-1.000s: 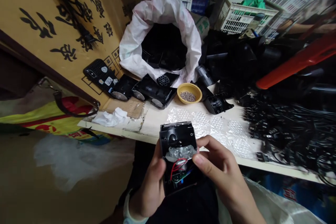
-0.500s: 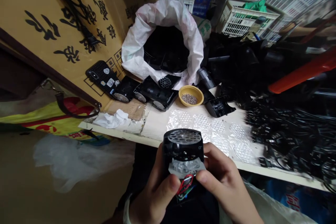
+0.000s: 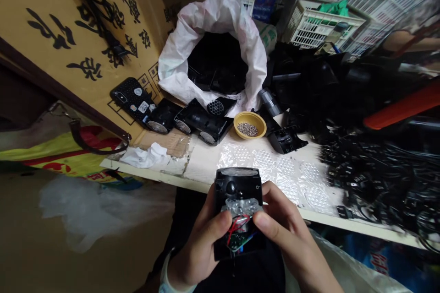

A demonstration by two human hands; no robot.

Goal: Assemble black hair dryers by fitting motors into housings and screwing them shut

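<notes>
Both hands hold a black plastic housing point(image 3: 237, 187) over my lap, in front of the table edge. Its open back faces me, showing a clear lens piece point(image 3: 240, 206), red wires and a small green circuit board point(image 3: 237, 239). My left hand point(image 3: 197, 249) wraps the housing's left side, thumb pressed near the wires. My right hand point(image 3: 288, 233) grips the right side, thumb on the clear piece.
On the white table point(image 3: 206, 160) lie clear lens sheets point(image 3: 275, 165), a yellow bowl of small screws point(image 3: 249, 124), black housings point(image 3: 202, 123), a phone point(image 3: 132, 98) and a white sack of black parts point(image 3: 213, 50). A heap of black cables point(image 3: 381, 169) fills the right.
The housing was tilted so its honeycomb front end showed, then tipped back so the open back faces me again. Both thumbs shifted over the clear piece and wires.
</notes>
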